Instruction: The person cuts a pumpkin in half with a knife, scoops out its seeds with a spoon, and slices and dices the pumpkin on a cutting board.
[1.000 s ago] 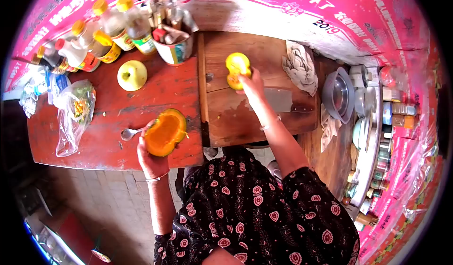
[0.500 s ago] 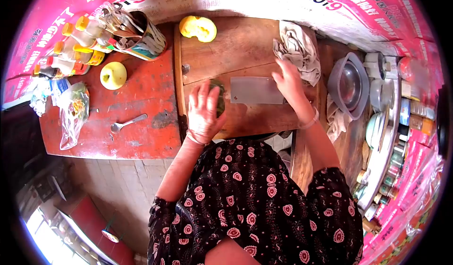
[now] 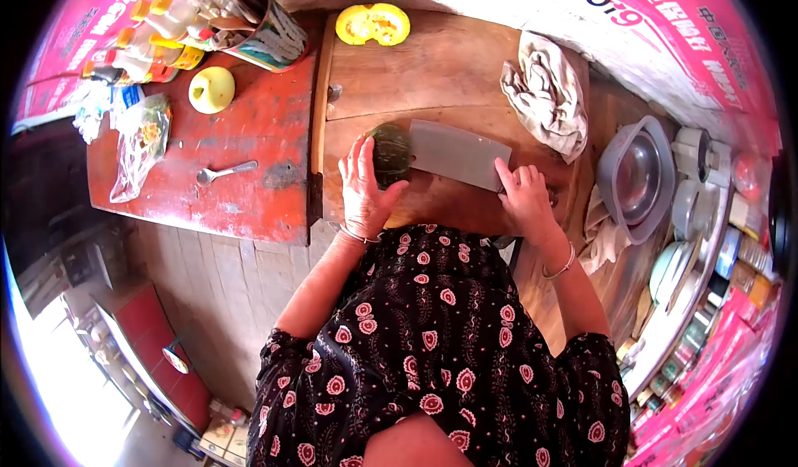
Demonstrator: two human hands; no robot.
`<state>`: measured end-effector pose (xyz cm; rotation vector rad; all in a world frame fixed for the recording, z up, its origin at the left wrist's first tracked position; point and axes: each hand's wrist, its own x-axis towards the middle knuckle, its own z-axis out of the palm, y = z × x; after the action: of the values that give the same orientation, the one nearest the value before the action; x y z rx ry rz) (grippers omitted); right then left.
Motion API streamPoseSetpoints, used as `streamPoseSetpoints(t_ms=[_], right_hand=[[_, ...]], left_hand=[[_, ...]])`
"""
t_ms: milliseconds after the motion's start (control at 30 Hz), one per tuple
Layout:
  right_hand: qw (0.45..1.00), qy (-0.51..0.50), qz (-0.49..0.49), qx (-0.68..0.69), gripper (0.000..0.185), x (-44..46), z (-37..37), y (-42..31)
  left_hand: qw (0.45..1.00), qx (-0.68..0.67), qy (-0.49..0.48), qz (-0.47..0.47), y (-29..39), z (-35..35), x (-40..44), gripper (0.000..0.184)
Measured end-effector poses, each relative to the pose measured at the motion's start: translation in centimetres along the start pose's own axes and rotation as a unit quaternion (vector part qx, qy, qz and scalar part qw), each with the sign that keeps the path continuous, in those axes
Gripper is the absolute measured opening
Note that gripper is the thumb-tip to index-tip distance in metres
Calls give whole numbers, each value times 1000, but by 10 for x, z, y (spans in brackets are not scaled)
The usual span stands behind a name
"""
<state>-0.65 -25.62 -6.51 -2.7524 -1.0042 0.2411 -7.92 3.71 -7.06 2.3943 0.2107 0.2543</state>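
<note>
The cleaver (image 3: 461, 155) has a smooth, dull metal blade on a worn wooden worktop (image 3: 420, 72); at its two o'clock, crumpled matt cloth (image 3: 544, 97), at three, a smooth plastic basin (image 3: 610, 180). Toward nine — on a scuffed, red-painted table (image 3: 258, 130) — are a shiny metal spoon (image 3: 232, 170) and a glossy plastic bag (image 3: 131, 164).

A red-topped table (image 3: 249, 139) is carrying an apple (image 3: 211, 90), a spoon (image 3: 227, 172), a plastic bag (image 3: 141, 147), a cluster of bottles (image 3: 166, 31) and a tin of sticks (image 3: 276, 41). Just beside it, a brown wooden board (image 3: 407, 72) is bearing a yellow cut piece (image 3: 372, 25) near its far edge, a green-skinned piece (image 3: 391, 158) skin upward, a cleaver (image 3: 461, 155) that is lying broad side up, and a crumpled cloth (image 3: 544, 97) that is spreading along the right side.
</note>
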Motion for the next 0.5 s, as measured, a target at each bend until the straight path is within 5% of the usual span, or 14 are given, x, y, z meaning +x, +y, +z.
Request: streamPoseSetpoints(t_ms=[167,333,500], right_hand=[[983,-44,12,179,67,-9,-19,1],[973,-19,75,215,53,-15,-41,11],[934,9,101,341,42,-3,-50,13]], left_hand=[[999,-11,12,-43,15,-1,-21,84],[985,-79,57,-145,19,-11,-36,70],[991,-43,65,-106,18,-6,-16,71]])
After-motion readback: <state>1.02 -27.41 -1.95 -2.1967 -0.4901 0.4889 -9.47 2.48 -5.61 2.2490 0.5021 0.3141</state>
